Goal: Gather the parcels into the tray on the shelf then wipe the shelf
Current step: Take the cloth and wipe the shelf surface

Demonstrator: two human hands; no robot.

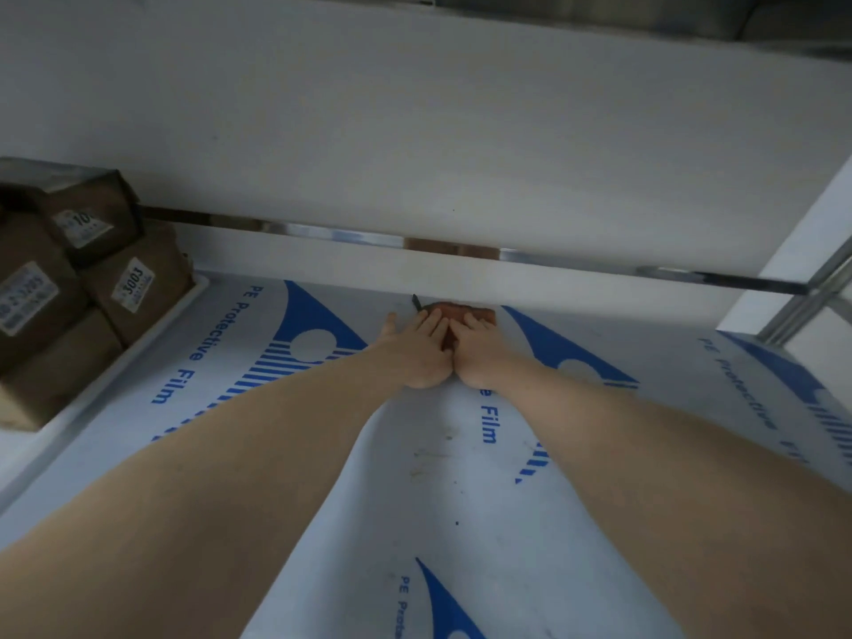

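I see both bare arms stretched out over the white shelf surface covered in blue-printed protective film (428,491), reaching to its far edge. My landmark is the reddish-brown wiping cloth (465,312), which lies flat on the film right against the white back lip of the shelf. The left hand (417,348) lies on the near left part of the cloth, fingers straight and close together, thumb held out to the side, pressing down flat. The right hand (479,345) sits just right of it, touching it at the heel, fingers laid forward over the cloth; I cannot tell whether their tips are curled over the far edge. A small dark strip (417,302) pokes out from the cloth's upper left corner. Well to the left of the cloth stands the white shallow tray (152,329), and the brown cardboard parcels with white printed labels (133,288) are stacked inside it. Behind the cloth, a shiny metal rail (576,265) runs along the wall.
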